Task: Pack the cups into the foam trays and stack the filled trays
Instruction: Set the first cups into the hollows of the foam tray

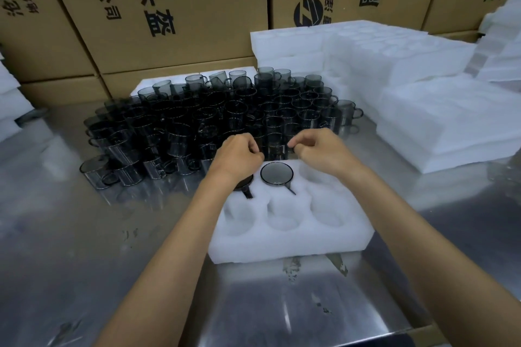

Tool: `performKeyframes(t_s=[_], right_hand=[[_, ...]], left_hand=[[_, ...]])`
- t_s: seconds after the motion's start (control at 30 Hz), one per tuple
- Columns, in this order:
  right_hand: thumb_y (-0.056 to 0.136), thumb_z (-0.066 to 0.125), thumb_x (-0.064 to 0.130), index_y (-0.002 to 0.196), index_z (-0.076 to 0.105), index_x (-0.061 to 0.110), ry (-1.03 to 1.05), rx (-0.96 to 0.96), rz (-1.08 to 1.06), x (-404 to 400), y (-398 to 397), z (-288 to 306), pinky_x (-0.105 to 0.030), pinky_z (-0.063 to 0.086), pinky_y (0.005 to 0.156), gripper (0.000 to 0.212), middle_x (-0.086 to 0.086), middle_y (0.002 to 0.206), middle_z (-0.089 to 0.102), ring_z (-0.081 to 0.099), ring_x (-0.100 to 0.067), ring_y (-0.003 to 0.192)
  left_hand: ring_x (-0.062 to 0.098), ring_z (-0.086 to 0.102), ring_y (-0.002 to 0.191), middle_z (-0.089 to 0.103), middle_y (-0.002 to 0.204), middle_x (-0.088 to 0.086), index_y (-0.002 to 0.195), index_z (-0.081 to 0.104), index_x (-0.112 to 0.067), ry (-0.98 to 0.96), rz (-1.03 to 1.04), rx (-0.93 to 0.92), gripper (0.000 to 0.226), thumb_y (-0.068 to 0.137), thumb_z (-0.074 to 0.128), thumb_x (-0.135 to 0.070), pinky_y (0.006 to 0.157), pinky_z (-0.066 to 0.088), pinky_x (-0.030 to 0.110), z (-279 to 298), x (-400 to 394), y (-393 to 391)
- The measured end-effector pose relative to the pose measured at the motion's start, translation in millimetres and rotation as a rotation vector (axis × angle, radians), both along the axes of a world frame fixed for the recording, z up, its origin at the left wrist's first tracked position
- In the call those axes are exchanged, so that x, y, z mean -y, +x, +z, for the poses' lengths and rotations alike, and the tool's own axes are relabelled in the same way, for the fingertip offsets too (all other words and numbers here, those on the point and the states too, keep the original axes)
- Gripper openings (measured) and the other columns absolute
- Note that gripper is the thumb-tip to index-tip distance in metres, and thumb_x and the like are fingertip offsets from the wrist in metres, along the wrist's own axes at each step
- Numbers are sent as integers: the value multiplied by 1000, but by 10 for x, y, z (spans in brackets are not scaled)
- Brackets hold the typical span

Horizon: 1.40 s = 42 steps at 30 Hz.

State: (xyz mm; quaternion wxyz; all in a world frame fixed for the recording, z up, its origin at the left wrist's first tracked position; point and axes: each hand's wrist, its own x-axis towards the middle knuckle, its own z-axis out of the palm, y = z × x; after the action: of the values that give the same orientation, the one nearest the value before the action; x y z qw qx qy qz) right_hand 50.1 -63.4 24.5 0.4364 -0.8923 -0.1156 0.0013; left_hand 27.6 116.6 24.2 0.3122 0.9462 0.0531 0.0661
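From the head camera we see our left hand (239, 153) and right hand (315, 149) at the far edge of the foam tray (290, 245), both with fingers curled at the front row of the dark glass cups (214, 118) crowded on the steel table (84, 248). Whether either hand already pinches a cup we cannot tell; the fingertips are lost against the dark glass. One cup (276, 174) sits in a far pocket of the tray, its handle toward us, and a second one (245, 186) lies half hidden under our left wrist. The other pockets are empty.

The risk, as we judge it, is the crowding. The cups stand touching one another, so lifting one by its rim could drag a neighbour's handle and tip it, and glass on steel chips easily. The light foam tray could also slide if we press a cup in askew.

Around us, stacks of empty foam trays (439, 127) lie to the right, near the cups, and cardboard boxes (174, 8) wall the back. Our own forearms cross the tray and block the near pockets.
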Motion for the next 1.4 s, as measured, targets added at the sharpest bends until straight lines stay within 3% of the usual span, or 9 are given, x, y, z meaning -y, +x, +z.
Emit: performKeyframes(t_s=[0.2,0.3,0.4,0.53,0.73,0.87,1.0,1.27,1.4], right_hand=[[87,62,15,75,71,32,-56,-34,72,-68,136,-30,-28,50,90,23,20,78,67,63,-8,92],[87,68,14,81,76,21,91,-17,95,18,101,18,-25,52,86,12,11,82,73,66,-5,88],[88,70,15,84,76,19,244,14,99,135,5,132,-12,46,70,8,12,78,72,62,4,73],[86,72,11,88,71,13,399,39,82,307,-172,285,-17,47,67,4,-3,80,69,58,-8,69],[87,71,16,94,63,9,388,-13,77,628,-375,345,-26,40,52,12,4,57,57,51,-10,54],[91,69,23,101,62,2,357,-69,-33,641,-414,196,-29,35,47,25,3,52,51,51,-22,57],[91,65,22,93,68,13,330,-22,-87,597,-406,132,-23,37,40,10,7,48,50,53,-22,52],[83,61,28,81,65,26,321,42,-69,578,-332,11,-21,40,38,5,0,52,57,57,-15,41],[81,61,27,81,64,26,328,118,-40,546,-307,-139,-24,42,48,2,-6,51,53,49,-14,45]], left_hand=[[24,64,88,68,87,5,93,61,-16,-27,77,106,18,80,66,-3,80,54,39,71,27,11],[14,65,76,69,77,-3,91,68,-15,-83,64,221,18,79,68,-3,78,56,35,115,36,-25],[10,65,67,71,78,-6,90,73,-17,-124,48,346,14,81,69,-6,72,58,32,209,87,-59],[4,66,66,71,76,-14,84,76,-25,-147,-35,434,13,81,71,-14,68,56,24,396,255,-92],[-6,63,60,72,73,-12,82,78,-22,-236,-272,296,14,82,75,-8,56,49,12,418,529,-104],[3,67,72,72,80,-9,90,77,-18,-162,-348,242,10,86,73,-10,66,53,15,269,640,-103],[-6,62,70,71,80,-12,90,77,-20,-133,-383,250,11,86,72,-11,64,44,5,256,604,-85],[-3,64,75,67,75,-17,91,76,-21,-42,-435,274,13,88,71,-10,68,48,11,277,601,-46],[-1,65,77,69,77,-13,91,77,-21,-7,-434,285,13,88,70,-9,71,50,17,249,589,-21]])
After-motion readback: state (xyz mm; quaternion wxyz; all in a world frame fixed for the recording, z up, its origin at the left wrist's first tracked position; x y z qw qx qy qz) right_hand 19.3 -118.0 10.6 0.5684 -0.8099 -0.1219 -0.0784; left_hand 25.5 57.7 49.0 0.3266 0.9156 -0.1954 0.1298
